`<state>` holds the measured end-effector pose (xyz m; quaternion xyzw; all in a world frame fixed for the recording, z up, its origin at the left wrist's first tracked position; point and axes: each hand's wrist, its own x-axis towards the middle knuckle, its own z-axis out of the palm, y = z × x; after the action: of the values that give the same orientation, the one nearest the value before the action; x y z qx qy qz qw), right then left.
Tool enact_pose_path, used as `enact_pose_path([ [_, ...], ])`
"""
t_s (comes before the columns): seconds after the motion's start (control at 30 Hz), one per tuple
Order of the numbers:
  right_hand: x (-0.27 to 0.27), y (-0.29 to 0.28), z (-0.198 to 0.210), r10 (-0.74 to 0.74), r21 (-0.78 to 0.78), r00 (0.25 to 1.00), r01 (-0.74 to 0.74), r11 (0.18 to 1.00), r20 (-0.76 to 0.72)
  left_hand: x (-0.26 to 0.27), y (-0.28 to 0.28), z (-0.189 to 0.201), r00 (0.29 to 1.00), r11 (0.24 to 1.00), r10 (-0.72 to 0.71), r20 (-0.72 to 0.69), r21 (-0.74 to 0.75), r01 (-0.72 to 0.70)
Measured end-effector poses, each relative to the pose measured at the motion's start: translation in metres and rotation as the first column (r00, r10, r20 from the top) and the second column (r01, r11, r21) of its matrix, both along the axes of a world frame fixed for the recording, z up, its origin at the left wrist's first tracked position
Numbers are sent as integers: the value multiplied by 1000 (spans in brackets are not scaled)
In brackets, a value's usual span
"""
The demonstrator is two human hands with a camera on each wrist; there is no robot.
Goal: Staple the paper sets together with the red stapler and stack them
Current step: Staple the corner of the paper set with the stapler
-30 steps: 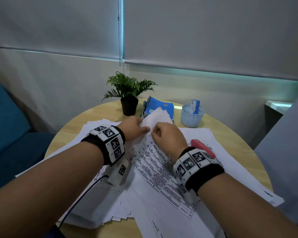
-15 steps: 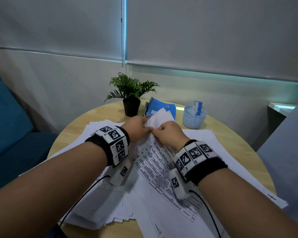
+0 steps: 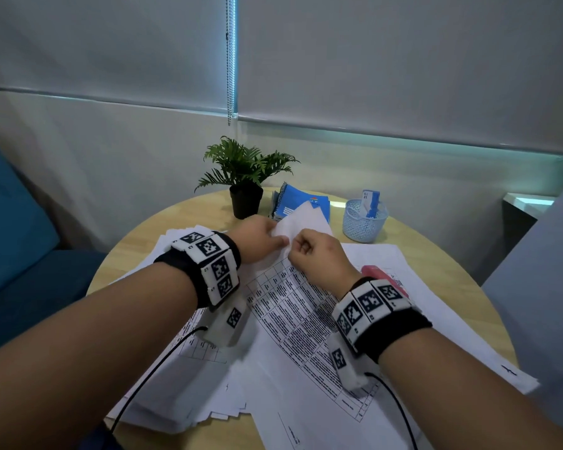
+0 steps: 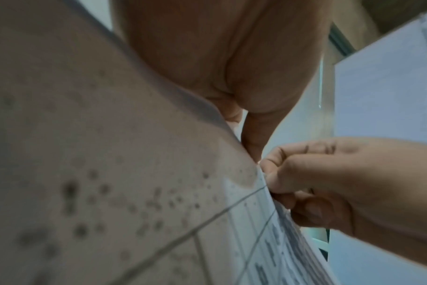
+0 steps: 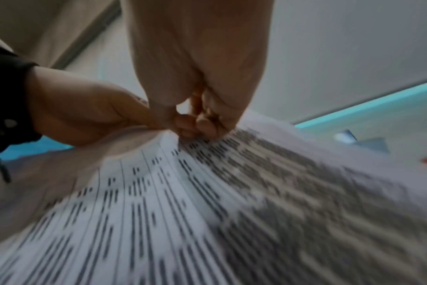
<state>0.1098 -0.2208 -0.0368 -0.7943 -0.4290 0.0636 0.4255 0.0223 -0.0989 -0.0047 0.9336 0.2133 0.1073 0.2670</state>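
A printed paper set (image 3: 301, 315) with a table on it lies across the loose sheets on the round wooden table (image 3: 189, 216). Its far corner (image 3: 303, 219) is lifted and turned up, blank side showing. My left hand (image 3: 278, 240) pinches that corner from the left, and my right hand (image 3: 298, 250) pinches it from the right, knuckles almost touching. The left wrist view shows the left hand (image 4: 252, 142) on the sheet edge and the right hand (image 4: 329, 183) curled at it. The red stapler (image 3: 382, 276) lies on the papers, partly hidden behind my right wrist.
A heap of loose white sheets (image 3: 176, 394) spreads over the table's left and front. At the back stand a potted plant (image 3: 245, 177), blue notebooks (image 3: 298, 199) and a pale mesh basket (image 3: 364, 219). A blue sofa (image 3: 17, 241) is at the left.
Both hands stay pinched on the raised corner. My right wrist shifted over the stapler half a second ago and has moved back, so the stapler shows again.
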Motion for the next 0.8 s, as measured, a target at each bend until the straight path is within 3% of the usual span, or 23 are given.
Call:
enact_pose_path([
  [0.17,0,-3,-7,58,80,995,-65,995,86,0,7,2,997,996,61,-41,-68,-64],
  [0.3,1,-6,-7,55,86,989,-67,994,135,0,5,2,996,998,68,-57,-9,-69],
  [0.4,2,-2,2,-12,13,970,9,1000,242,0,1,4,996,997,68,-56,46,-66],
  [0.53,-4,4,14,-3,-162,890,86,983,455,2,-2,6,997,996,44,-63,82,-39],
  [0.63,-7,7,15,-36,-156,909,111,982,416,3,-4,6,997,997,19,-75,77,-13],
  [0.8,-10,8,16,-76,18,974,74,997,212,1,-1,6,998,997,45,-37,59,-43],
])
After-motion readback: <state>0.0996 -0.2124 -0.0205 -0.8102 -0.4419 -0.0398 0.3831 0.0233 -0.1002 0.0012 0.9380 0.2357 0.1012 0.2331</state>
